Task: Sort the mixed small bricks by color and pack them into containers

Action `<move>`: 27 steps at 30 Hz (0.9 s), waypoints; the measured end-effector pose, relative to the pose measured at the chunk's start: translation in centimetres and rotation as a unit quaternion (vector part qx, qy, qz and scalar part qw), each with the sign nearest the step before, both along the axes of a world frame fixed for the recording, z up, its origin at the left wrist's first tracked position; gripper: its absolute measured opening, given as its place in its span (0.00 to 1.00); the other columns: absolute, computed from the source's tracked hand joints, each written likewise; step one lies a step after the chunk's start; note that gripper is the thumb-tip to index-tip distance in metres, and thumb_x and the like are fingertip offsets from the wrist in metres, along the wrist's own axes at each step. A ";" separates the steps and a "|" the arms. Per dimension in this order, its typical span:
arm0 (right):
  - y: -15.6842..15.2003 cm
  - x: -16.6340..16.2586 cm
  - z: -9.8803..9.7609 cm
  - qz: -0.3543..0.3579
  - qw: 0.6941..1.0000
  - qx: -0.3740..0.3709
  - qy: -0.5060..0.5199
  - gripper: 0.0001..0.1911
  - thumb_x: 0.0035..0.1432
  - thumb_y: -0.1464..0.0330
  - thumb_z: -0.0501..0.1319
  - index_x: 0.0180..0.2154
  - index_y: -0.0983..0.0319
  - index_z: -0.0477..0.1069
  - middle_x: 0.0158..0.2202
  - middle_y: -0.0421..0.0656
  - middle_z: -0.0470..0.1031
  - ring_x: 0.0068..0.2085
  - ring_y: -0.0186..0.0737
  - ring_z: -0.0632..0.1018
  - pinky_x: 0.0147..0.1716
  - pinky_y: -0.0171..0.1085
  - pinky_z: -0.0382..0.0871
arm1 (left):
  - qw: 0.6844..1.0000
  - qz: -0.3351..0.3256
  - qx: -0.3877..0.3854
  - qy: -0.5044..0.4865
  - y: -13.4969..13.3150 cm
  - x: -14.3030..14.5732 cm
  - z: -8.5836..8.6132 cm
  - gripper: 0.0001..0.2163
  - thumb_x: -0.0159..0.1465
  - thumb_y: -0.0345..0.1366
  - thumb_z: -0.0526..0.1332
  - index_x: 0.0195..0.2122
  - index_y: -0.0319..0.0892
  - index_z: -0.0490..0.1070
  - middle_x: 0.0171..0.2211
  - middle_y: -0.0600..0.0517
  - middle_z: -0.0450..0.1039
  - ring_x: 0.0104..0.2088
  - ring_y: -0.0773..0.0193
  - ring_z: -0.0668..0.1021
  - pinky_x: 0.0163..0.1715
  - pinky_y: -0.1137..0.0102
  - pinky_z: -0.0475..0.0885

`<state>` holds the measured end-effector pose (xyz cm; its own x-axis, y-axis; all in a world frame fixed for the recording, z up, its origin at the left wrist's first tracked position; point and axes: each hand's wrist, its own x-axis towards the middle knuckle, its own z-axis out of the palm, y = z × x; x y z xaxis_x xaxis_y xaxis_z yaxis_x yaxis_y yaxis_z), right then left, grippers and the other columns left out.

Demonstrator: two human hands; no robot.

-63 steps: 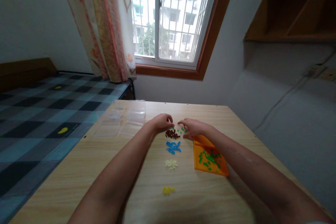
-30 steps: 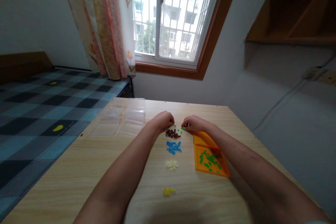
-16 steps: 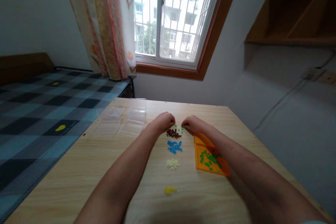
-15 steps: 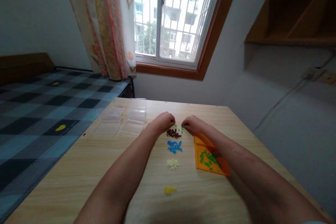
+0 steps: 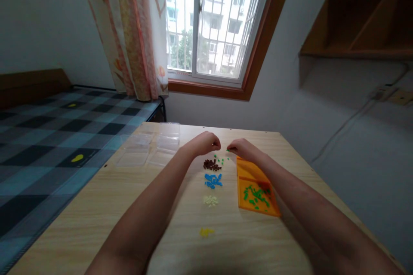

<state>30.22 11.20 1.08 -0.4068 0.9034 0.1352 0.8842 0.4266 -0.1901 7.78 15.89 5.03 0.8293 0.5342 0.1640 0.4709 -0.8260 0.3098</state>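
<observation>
Here, the orange tray (image 5: 247,171) sat just nearer us than our right hand (image 5: 243,148). Our left hand (image 5: 208,142) curled inward, its hold impossible to tell; our right pinched a green piece (image 5: 227,150) at its fingertips, probably light, stiff and slippery, best taken by opposite sides.

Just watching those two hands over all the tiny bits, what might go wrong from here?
The loose green pieces lie right beside the brown pile, so a stray finger might mix the two colours.

The right forearm crosses the edge of the orange tray in this view; if it brushes the tray, the green bits inside could shift or spill.
</observation>
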 end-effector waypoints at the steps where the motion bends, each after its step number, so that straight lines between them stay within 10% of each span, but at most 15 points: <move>1: -0.7 0.6 0.7 -0.004 1.000 0.008 0.006 0.12 0.60 0.73 0.60 0.40 0.62 0.82 0.41 0.46 0.81 0.40 0.38 0.79 0.42 0.32 0.67 | 1.000 -0.016 -0.007 0.007 -1.1 0.4 0.7 0.08 0.58 0.28 0.62 0.33 0.42 0.82 0.30 0.53 0.81 0.30 0.67 0.77 0.34 0.75 0.66; 9: -12.3 6.2 2.8 0.001 0.999 -0.041 0.025 0.11 0.62 0.71 0.58 0.36 0.62 0.80 0.34 0.45 0.79 0.35 0.35 0.77 0.34 0.30 0.65 | 0.979 -0.173 0.014 0.111 -9.8 6.8 -1.5 0.09 0.59 0.29 0.62 0.35 0.44 0.82 0.33 0.51 0.82 0.30 0.64 0.78 0.31 0.73 0.68; 18: -15.9 5.4 -0.6 0.021 0.991 -0.129 0.025 0.10 0.60 0.74 0.59 0.38 0.61 0.79 0.36 0.44 0.79 0.37 0.36 0.77 0.36 0.30 0.63 | 0.970 -0.224 0.021 0.095 -9.8 7.7 -3.8 0.11 0.62 0.31 0.62 0.43 0.49 0.81 0.38 0.53 0.82 0.37 0.62 0.80 0.37 0.73 0.70; 27: -13.9 4.1 1.0 0.049 0.982 -0.182 0.008 0.10 0.60 0.73 0.59 0.34 0.60 0.80 0.35 0.42 0.79 0.34 0.33 0.76 0.35 0.29 0.64 | 0.996 0.049 0.017 0.069 -1.7 2.7 -2.4 0.10 0.60 0.32 0.63 0.40 0.46 0.82 0.37 0.50 0.82 0.38 0.61 0.80 0.40 0.72 0.72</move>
<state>34.30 -2.67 2.12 -0.4938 0.8503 -0.1818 0.8384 0.4102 -0.3589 10.51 14.23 2.65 0.7899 0.6090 0.0711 0.5853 -0.7835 0.2086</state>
